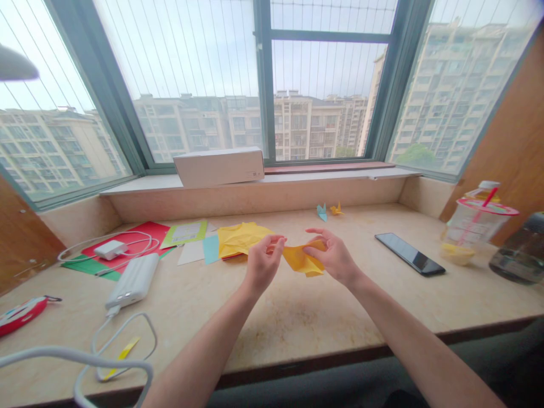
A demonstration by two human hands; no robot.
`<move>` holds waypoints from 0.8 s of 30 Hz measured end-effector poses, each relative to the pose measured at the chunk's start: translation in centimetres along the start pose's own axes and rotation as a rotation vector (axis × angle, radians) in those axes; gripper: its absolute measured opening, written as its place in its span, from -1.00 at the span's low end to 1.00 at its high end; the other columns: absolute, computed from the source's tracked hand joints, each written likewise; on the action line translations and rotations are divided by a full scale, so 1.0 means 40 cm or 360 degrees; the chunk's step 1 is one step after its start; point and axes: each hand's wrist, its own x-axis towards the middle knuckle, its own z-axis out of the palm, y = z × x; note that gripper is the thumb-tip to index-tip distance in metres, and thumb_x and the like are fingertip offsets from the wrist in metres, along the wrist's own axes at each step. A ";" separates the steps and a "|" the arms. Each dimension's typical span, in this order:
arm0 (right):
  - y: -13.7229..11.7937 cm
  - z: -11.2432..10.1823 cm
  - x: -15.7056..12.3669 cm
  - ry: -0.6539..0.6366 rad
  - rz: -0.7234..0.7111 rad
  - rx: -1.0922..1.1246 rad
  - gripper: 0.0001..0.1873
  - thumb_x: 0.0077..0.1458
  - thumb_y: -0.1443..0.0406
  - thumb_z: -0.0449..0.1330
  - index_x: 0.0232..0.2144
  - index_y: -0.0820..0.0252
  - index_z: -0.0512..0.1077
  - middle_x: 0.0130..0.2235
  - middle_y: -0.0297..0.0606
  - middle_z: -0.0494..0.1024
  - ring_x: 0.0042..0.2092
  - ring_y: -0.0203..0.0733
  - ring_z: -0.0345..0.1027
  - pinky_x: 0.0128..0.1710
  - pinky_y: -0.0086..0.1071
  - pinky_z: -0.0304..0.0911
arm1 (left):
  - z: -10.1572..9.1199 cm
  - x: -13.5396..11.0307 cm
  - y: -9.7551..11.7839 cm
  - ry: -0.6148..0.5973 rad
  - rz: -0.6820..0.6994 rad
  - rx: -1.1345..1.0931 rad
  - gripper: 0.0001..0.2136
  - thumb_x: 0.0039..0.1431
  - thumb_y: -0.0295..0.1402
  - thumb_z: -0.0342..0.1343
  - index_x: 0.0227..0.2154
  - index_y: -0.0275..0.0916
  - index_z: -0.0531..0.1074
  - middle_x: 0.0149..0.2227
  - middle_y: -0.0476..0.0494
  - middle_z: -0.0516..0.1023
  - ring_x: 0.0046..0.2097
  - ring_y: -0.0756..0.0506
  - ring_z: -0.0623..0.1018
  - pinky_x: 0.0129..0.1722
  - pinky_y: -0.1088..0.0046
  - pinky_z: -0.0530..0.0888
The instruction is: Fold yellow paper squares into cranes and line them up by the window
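Note:
A folded piece of yellow paper [302,262] is held up above the stone counter between my two hands. My left hand [264,262] pinches its left corner between thumb and fingertips. On the other side my right hand [334,258] grips it, thumb in front and the index finger raised above. Behind my left hand lies a creased yellow sheet [242,238] on the counter. Two small folded paper birds, one blue [322,212] and one orange-yellow [337,209], stand near the back wall beyond my right hand.
Coloured paper, including a red sheet [147,241], lies left under a white charger [110,249]. A power bank [132,280] with looping cables sits nearer. To the right are a phone [408,254], a plastic cup [476,226] and a dark jar [521,252]. A white box [219,168] rests on the sill.

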 end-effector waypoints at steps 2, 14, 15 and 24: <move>0.006 -0.007 -0.001 -0.0005 -0.0058 -0.0126 -0.50 -0.03 0.22 0.36 -0.01 0.13 0.42 -0.35 -0.32 0.59 -0.34 -0.18 0.50 -0.35 -0.34 0.40 | -0.006 -0.002 0.002 -0.0061 0.0118 0.0188 -0.71 0.13 -0.16 0.21 -0.20 -0.27 0.57 -0.22 -0.25 0.66 -0.24 -0.18 0.63 -0.20 0.33 0.54; -0.012 0.002 -0.006 -0.0119 0.0119 0.0167 -0.57 -0.02 0.10 0.35 -0.13 0.18 0.50 -0.35 -0.23 0.65 -0.35 -0.12 0.55 -0.39 -0.28 0.44 | 0.000 -0.001 0.000 -0.0512 0.0060 0.0386 -0.69 0.20 -0.20 0.10 -0.53 -0.28 0.56 -0.61 0.02 0.44 -0.52 0.01 0.37 -0.52 0.55 0.23; -0.015 0.002 -0.004 -0.0115 0.0137 0.0192 -0.55 -0.04 0.09 0.36 -0.13 0.19 0.50 -0.36 -0.23 0.65 -0.37 -0.12 0.55 -0.39 -0.28 0.44 | 0.001 -0.001 0.002 -0.0522 0.0015 0.0328 -0.70 0.20 -0.20 0.11 -0.54 -0.28 0.55 -0.61 0.01 0.45 -0.53 0.01 0.38 -0.52 0.55 0.24; -0.017 -0.031 0.009 0.0170 -0.0092 0.0151 -0.29 0.07 -0.02 0.27 0.17 0.14 0.23 -0.12 -0.11 0.60 -0.19 -0.10 0.54 -0.18 -0.23 0.43 | 0.009 0.007 -0.012 -0.0161 -0.0351 -0.0250 -0.68 0.13 -0.11 0.20 -0.34 -0.33 0.54 -0.38 -0.18 0.64 -0.40 -0.10 0.61 -0.49 0.48 0.53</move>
